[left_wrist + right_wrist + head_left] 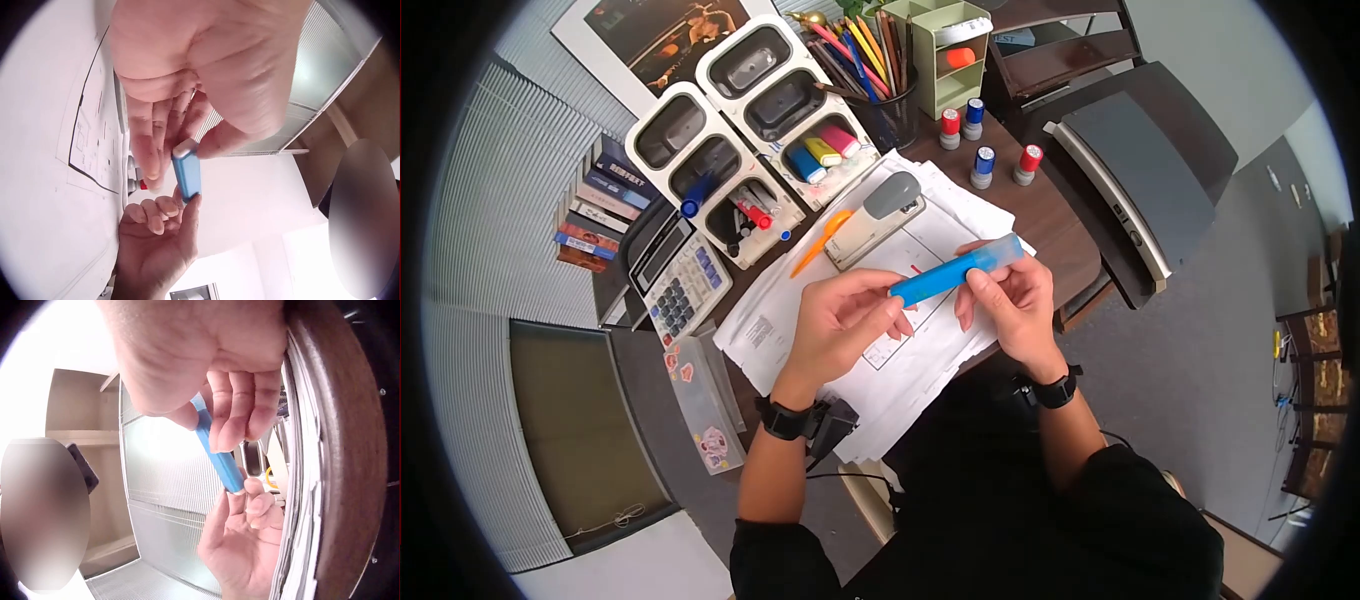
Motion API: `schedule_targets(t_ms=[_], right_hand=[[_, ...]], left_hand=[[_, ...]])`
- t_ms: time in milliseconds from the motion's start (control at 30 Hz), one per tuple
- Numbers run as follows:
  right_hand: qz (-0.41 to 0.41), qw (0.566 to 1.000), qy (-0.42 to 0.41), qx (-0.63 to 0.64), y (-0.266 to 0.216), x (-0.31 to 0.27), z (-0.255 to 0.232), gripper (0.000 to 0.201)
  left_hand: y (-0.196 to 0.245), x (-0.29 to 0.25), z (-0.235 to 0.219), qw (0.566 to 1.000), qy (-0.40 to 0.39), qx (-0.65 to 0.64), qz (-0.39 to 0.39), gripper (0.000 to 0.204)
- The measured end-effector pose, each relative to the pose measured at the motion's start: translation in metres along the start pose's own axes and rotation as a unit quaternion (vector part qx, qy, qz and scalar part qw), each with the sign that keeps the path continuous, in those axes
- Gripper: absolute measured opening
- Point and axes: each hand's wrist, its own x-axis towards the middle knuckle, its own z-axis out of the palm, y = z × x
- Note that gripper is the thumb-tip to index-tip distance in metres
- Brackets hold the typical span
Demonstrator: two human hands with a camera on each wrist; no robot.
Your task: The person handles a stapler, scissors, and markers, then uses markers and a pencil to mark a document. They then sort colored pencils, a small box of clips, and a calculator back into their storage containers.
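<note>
Both hands hold a blue highlighter with a translucent pale cap, tilted above the printed papers. My left hand pinches its blunt blue end between thumb and fingers. At the capped end, my right hand grips with the thumb on the near side. The left wrist view shows the highlighter end-on between the two hands. Seen from the right wrist, the highlighter slants down from the right thumb to the left fingertips.
Behind the hands lie a grey-and-white stapler and an orange tool. Organizer trays hold more highlighters and markers. A calculator stands left, a pencil cup at the back, several stamps to the right.
</note>
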Motion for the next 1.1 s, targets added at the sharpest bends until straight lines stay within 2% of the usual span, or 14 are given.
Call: schedule_targets(t_ms=[100,233,267,333,433,467,500,600,767,833,867,967,1000,1100], right_hand=[[0.003,1.0,0.015,-0.004,0.005,-0.005,0.003,0.018],[0.027,0.993,-0.029,-0.116,0.003,-0.006,0.004,0.015],[-0.004,0.988,-0.011,-0.151,0.006,-0.007,0.004,0.015],[-0.081,0.974,0.01,-0.211,0.013,-0.008,0.001,0.015],[-0.087,0.983,0.045,-0.154,0.01,-0.009,0.015,0.019],[-0.103,0.976,0.008,-0.189,0.007,-0.007,0.015,0.033],[-0.106,0.976,0.007,-0.19,0.003,-0.005,0.015,0.033],[-0.104,0.921,-0.079,-0.367,-0.007,-0.002,0.017,0.046],[-0.13,0.939,-0.046,-0.316,0.004,-0.005,0.01,0.036],[-0.055,0.976,0.008,-0.213,0.005,-0.008,0.007,0.027],[0.017,0.992,-0.015,-0.12,-0.003,-0.009,0.004,0.025],[0.039,0.992,-0.096,-0.074,-0.012,-0.01,-0.003,0.027],[-0.04,0.985,-0.11,-0.125,-0.013,-0.004,0.001,0.029],[-0.072,0.961,-0.149,-0.224,-0.011,0.0,0.001,0.031]], left_hand=[[-0.004,-0.001,0.0,0.999,-0.013,0.037,-0.03,0.013],[0.005,-0.006,0.004,0.994,-0.04,0.088,-0.053,0.011],[0.003,-0.007,0.008,0.997,0.011,0.074,-0.031,0.014],[0.004,-0.006,0.006,0.995,0.028,0.096,-0.01,0.016],[0.004,-0.007,0.006,0.992,0.028,0.119,-0.008,0.019],[0.004,-0.007,0.007,0.992,0.011,0.122,-0.023,0.02],[0.005,-0.007,0.007,0.992,0.01,0.123,-0.02,0.02],[0.001,-0.005,0.007,0.99,-0.014,0.139,0.017,0.018],[-0.005,-0.007,0.004,0.996,-0.064,0.067,0.014,0.013],[-0.004,-0.002,0.008,0.994,0.037,0.067,0.076,0.022],[-0.005,0.001,0.007,0.984,0.048,0.143,0.098,0.037],[-0.003,0.007,0.015,0.973,0.045,0.198,0.108,0.042],[-0.001,0.007,0.015,0.967,0.025,0.224,0.115,0.039],[-0.011,0.001,0.007,0.961,-0.042,0.256,0.101,0.031]])
